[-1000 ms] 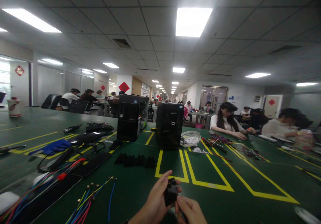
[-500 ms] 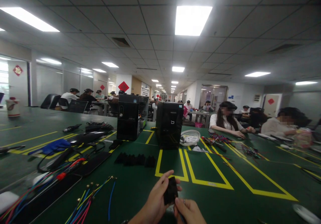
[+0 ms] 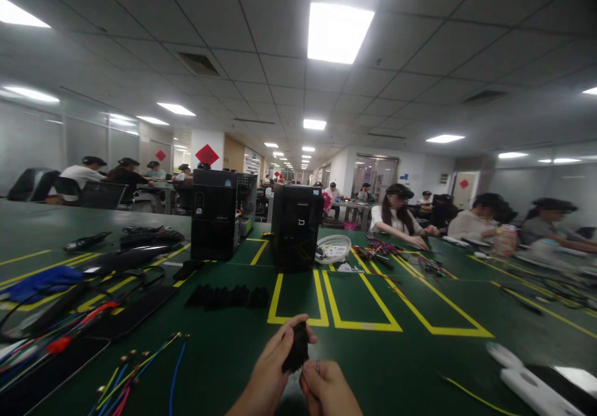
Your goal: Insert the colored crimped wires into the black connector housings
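Note:
In the lower middle of the head view, my left hand [image 3: 270, 363] is closed around a small black block [image 3: 297, 349] with a ridged side, tilted over the table. Just below and to the right, my right hand [image 3: 330, 386] is closed in a pinch at the block's lower end. Whatever sits between its fingertips is hidden. Several dark blocks [image 3: 226, 296] of similar look lie in a row on the green table [image 3: 224, 354] beyond my hands. Loose blue, yellow and pink wires with brass-coloured ends [image 3: 140, 369] lie to the left, near a single blue wire [image 3: 178, 366].
Two black computer towers [image 3: 212, 217] [image 3: 295, 226] stand beyond the blocks. Right of them are a white basket [image 3: 336, 248] and coloured cables [image 3: 380, 251]. A blue glove [image 3: 41, 281] and black cables lie left. A white device [image 3: 529, 385] lies front right. People sit along the right side.
My view has turned to the right, so the scene has shifted left and the white device shows more fully. The block has turned in my left hand, and its ridged side now shows.

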{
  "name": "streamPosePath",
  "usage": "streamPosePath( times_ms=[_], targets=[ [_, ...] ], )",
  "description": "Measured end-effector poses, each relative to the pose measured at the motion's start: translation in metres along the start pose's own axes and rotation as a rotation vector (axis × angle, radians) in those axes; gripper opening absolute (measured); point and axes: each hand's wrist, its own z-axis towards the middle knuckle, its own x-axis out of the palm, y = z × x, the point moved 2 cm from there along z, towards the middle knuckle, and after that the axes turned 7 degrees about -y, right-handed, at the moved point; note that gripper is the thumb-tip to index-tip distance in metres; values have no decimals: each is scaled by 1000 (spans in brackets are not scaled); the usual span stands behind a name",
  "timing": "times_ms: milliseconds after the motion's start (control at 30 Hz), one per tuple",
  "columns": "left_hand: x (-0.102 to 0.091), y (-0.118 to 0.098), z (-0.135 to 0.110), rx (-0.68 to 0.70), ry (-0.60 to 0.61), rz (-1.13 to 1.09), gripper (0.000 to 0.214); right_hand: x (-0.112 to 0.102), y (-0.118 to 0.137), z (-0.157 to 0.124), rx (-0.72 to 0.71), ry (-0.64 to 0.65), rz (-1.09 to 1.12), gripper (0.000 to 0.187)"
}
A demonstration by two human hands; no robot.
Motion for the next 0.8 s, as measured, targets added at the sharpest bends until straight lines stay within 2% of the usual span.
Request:
streamPosePath(
  times_ms=[133,333,467,567,700,800],
  targets=[
    [-2,3,2,-57,-33,-61,39,4,8,-6,2,-60,23,53],
    [-3,0,2,-55,-63,-40,43,5,16,-12,16,-55,38,52],
    [-8,-8,3,-98,-72,55,47,7,16,-13,0,1,11,55],
    [-7,-11,8,-103,-90,92,45,8,11,-8,-72,43,-18,60],
    [14,-13,26,-62,-218,30,23,2,20,2,-181,40,41,56],
    [44,-20,43,-29,-297,-24,15,-8,51,-4,-178,14,168,52]
  ],
)
